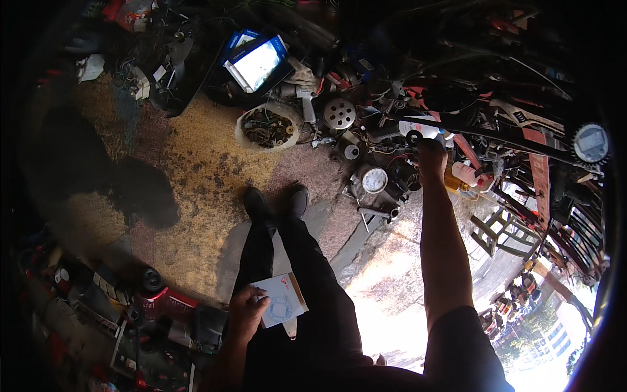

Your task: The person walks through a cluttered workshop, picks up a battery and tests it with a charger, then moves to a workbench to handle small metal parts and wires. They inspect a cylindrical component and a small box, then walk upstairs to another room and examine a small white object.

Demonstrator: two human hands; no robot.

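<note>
My left hand (248, 308) is closed on the edge of a flat white cardboard box (283, 302) with a blue line drawing and a small red mark. The box is tilted in front of my thighs. My right arm stretches far to the right, over the cluttered parts. There my right hand (432, 159) is closed at a small dark round part (413, 137), its fingers partly in shadow. Just beyond it lies a white container (421, 127) with a printed label. A pinkish-white bottle (464, 173) stands to the right of this hand.
A sack of small metal parts (244, 138) sits ahead of my shoes (297, 201). Near it are a perforated metal disc (339, 114) and a can with pale contents (374, 180). A wooden stool (501, 234) stands at the right, and a red machine (171, 303) at the lower left.
</note>
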